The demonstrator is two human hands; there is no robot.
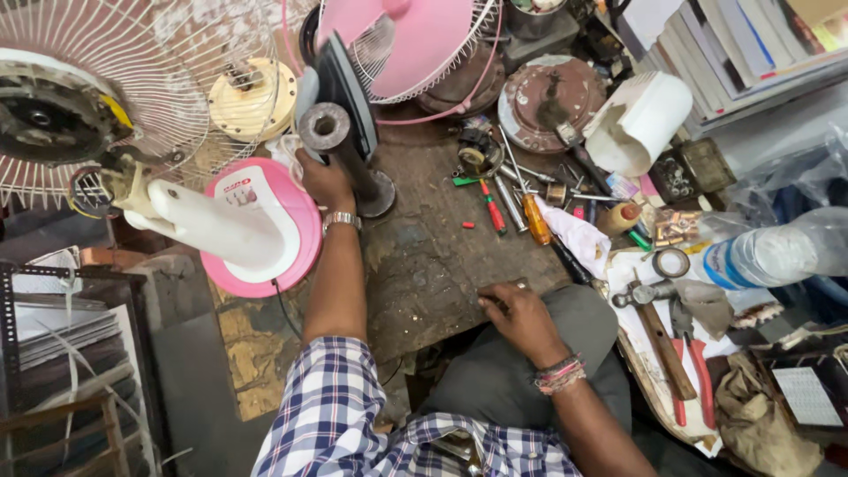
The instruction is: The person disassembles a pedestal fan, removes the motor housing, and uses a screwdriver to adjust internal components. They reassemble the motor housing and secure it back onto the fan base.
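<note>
Two hands busy: my left hand (pixel 325 179) is wrapped around the dark fan stand (pixel 344 141), right hand (pixel 521 316) rests half-curled, holding nothing, on the near workbench (pixel 424 256) edge.

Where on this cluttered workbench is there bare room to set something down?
The worn dark wooden benchtop is bare between the left hand, the right hand and the red-handled screwdriver. Crowded: the tool heap around the orange-handled screwdriver, and the pink round fan base on the left.
</note>
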